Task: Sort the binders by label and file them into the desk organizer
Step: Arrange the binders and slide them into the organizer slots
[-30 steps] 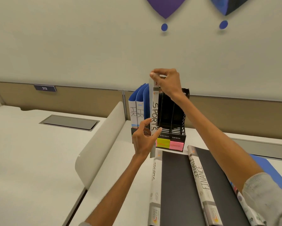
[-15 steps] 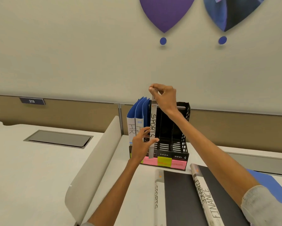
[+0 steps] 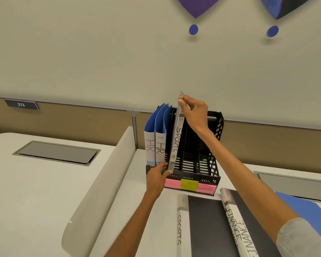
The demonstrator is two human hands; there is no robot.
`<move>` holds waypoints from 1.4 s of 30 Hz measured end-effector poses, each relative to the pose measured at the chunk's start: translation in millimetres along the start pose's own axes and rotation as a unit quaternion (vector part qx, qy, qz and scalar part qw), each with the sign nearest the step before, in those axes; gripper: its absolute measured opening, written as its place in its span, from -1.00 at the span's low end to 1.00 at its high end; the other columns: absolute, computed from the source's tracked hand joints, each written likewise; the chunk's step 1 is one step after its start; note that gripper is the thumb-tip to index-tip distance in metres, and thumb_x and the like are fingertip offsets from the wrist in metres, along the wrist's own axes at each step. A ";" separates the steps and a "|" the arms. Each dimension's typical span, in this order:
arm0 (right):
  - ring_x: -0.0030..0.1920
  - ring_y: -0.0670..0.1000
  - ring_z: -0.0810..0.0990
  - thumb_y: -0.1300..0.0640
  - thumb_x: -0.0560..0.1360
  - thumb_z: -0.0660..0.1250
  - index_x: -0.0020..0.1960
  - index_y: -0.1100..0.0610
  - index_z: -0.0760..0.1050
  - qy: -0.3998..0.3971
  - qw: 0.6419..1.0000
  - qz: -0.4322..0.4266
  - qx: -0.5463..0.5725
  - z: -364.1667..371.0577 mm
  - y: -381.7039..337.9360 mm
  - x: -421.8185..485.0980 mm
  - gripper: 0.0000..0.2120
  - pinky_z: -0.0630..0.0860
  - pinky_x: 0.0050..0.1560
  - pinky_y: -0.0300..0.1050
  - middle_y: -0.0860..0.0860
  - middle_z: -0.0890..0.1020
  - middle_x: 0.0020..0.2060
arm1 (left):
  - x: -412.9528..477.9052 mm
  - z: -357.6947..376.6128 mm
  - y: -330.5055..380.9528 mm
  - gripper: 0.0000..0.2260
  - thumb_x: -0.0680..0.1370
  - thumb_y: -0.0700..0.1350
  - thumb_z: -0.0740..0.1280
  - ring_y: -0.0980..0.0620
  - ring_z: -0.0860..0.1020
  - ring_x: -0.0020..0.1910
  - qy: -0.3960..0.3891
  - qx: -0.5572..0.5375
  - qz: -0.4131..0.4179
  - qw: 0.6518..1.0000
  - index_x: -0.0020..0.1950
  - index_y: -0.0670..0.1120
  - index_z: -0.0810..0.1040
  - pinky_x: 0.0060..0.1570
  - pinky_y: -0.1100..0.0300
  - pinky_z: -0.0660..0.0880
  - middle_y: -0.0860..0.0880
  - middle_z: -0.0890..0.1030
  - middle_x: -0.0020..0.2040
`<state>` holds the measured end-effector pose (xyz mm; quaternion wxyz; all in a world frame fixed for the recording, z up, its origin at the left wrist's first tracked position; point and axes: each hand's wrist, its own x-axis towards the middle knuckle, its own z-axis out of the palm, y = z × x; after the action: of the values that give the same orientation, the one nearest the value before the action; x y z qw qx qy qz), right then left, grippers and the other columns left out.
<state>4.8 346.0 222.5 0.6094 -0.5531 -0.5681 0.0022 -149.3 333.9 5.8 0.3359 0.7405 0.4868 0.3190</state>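
Right hand [image 3: 194, 113] pinches the top of the SPORTS binder [image 3: 176, 145]; left hand [image 3: 156, 176] pinches its foot. The binder stands near upright between them, just right of the HR binders [image 3: 154, 147], its foot apparently entering the organizer [image 3: 218, 127] slot.

Black perforated plastic desk organizer [image 3: 214, 165], glossy white-spined SPORTS binder [image 3: 176, 140], matt blue card folders [image 3: 160, 118], paper sticky labels [image 3: 189, 184], smooth matt white worktop [image 3: 35, 191]
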 end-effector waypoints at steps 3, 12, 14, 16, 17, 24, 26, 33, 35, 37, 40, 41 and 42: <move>0.00 -0.21 0.62 0.07 0.54 0.37 0.05 0.11 0.67 -0.005 1.000 -0.007 -0.008 7.0 0.8 2.6 -0.83 0.57 0.11 -0.21 -0.02 0.71 -0.05 | 3.9 3.6 2.8 -0.68 0.55 0.10 0.37 0.03 0.64 0.06 0.053 0.035 -0.009 0.998 0.21 -0.04 0.60 0.01 0.16 0.53 0.00 0.69 0.07; 0.04 -0.14 0.65 0.13 0.53 0.39 0.10 0.22 0.65 0.021 0.999 -0.043 0.018 25.8 4.1 -17.1 -0.78 0.58 0.13 -0.21 0.05 0.71 0.01 | 21.5 13.8 9.9 -0.84 0.52 0.06 0.41 0.01 0.64 -0.09 0.142 0.110 -0.048 0.983 -0.03 0.00 0.67 -0.21 0.25 0.33 0.03 0.71 -0.11; 0.08 -0.11 0.65 0.14 0.53 0.39 0.14 0.23 0.63 0.016 0.999 -0.038 0.026 27.5 13.2 -27.9 -0.76 0.57 0.13 -0.25 0.06 0.69 0.07 | 25.6 15.8 12.6 -0.84 0.49 0.04 0.44 -0.03 0.65 -0.11 0.157 0.107 -0.059 0.980 -0.07 -0.03 0.68 -0.21 0.23 0.41 -0.01 0.71 -0.12; 0.13 -0.10 0.63 0.13 0.53 0.39 0.18 0.22 0.62 0.017 0.999 -0.012 0.035 29.7 22.2 -36.5 -0.73 0.56 0.16 -0.24 0.06 0.67 0.12 | 26.4 17.2 13.6 -0.86 0.48 0.02 0.45 -0.02 0.65 -0.13 0.158 0.094 -0.069 0.980 -0.08 -0.03 0.68 -0.23 0.29 0.40 -0.01 0.71 -0.14; 0.15 -0.11 0.62 0.12 0.52 0.40 0.18 0.20 0.62 0.016 0.999 0.002 0.037 32.0 26.4 -40.6 -0.73 0.56 0.18 -0.20 0.06 0.67 0.13 | 24.8 17.5 11.7 -0.87 0.48 0.03 0.44 0.01 0.65 -0.14 0.157 0.082 -0.070 0.982 -0.08 -0.02 0.67 -0.27 0.32 0.38 0.02 0.71 -0.15; 0.33 -0.03 0.50 0.08 0.52 0.39 0.16 0.15 0.63 -0.093 0.980 0.146 0.102 46.3 54.4 -77.3 -0.75 0.51 0.28 0.13 0.09 0.56 0.29 | -12.0 24.5 -16.4 -0.65 0.50 0.01 0.45 0.05 0.61 0.11 0.098 -0.012 -0.029 0.995 0.26 -0.03 0.58 0.11 0.19 0.51 0.03 0.68 0.11; 0.33 0.00 0.50 0.08 0.52 0.39 0.17 0.15 0.62 -0.102 0.976 0.155 0.112 44.2 54.2 -75.8 -0.74 0.53 0.24 0.17 0.09 0.55 0.30 | -21.5 26.6 -22.4 -0.59 0.50 0.00 0.44 0.01 0.58 0.17 0.078 -0.008 -0.049 0.996 0.33 -0.04 0.53 0.17 0.14 0.49 -0.01 0.64 0.19; 0.29 -0.07 0.48 0.13 0.62 0.23 0.35 0.08 0.49 -0.160 0.958 0.189 0.148 29.4 50.4 -78.3 -0.69 0.62 0.05 -0.11 0.00 0.41 0.43 | -58.2 40.9 -38.3 -0.59 0.52 0.06 0.41 -0.03 0.58 0.17 0.042 -0.002 -0.118 0.992 0.33 0.01 0.48 0.21 0.07 0.46 -0.02 0.64 0.18; 0.21 -0.10 0.55 0.18 0.64 0.18 0.42 0.05 0.40 -0.170 0.948 0.207 0.172 20.5 49.4 -80.4 -0.64 0.58 0.10 -0.12 0.00 0.43 0.41 | -65.7 40.7 -37.6 -0.59 0.52 0.10 0.39 -0.04 0.60 0.12 0.053 0.023 -0.147 0.987 0.33 0.00 0.47 0.17 0.07 0.46 -0.03 0.68 0.10; 0.31 -0.06 0.51 0.22 0.64 0.16 0.48 0.06 0.31 -0.178 0.941 0.211 0.193 11.8 46.8 -85.6 -0.59 0.54 0.13 -0.23 0.00 0.42 0.43 | -71.9 38.1 -36.6 -0.58 0.53 0.10 0.38 -0.06 0.62 0.11 0.052 0.041 -0.163 0.984 0.33 -0.01 0.47 0.18 0.04 0.46 -0.05 0.70 0.06; 0.44 -0.06 0.36 0.24 0.64 0.16 0.52 0.07 0.22 -0.168 0.943 0.211 0.194 2.0 39.2 -97.6 -0.53 0.46 0.25 -0.23 -0.03 0.37 0.46 | -82.9 31.6 -32.8 -0.62 0.55 0.06 0.36 -0.08 0.62 0.09 0.035 0.042 -0.159 0.986 0.32 -0.05 0.47 0.17 0.04 0.47 -0.08 0.69 0.04; 0.45 -0.04 0.34 0.25 0.63 0.17 0.52 0.07 0.21 -0.157 0.942 0.221 0.196 -1.5 37.2 -102.3 -0.52 0.42 0.32 -0.15 -0.03 0.37 0.46 | -87.3 29.5 -31.4 -0.64 0.56 0.04 0.36 -0.09 0.62 0.09 0.029 0.035 -0.155 0.987 0.31 -0.06 0.48 0.16 0.05 0.47 -0.10 0.69 0.04; 0.46 -0.03 0.33 0.26 0.63 0.17 0.52 0.06 0.21 -0.145 0.941 0.233 0.200 -5.4 35.8 -106.9 -0.52 0.39 0.36 -0.08 -0.03 0.37 0.46 | -91.6 27.5 -30.0 -0.66 0.56 0.01 0.35 -0.10 0.62 0.07 0.026 0.026 -0.152 0.988 0.30 -0.08 0.48 0.14 0.06 0.48 -0.12 0.69 0.03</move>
<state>-7.0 288.8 125.9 0.6010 -0.5304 -0.4935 0.3377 -172.1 252.1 -47.4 0.3485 0.6580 0.6102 0.2707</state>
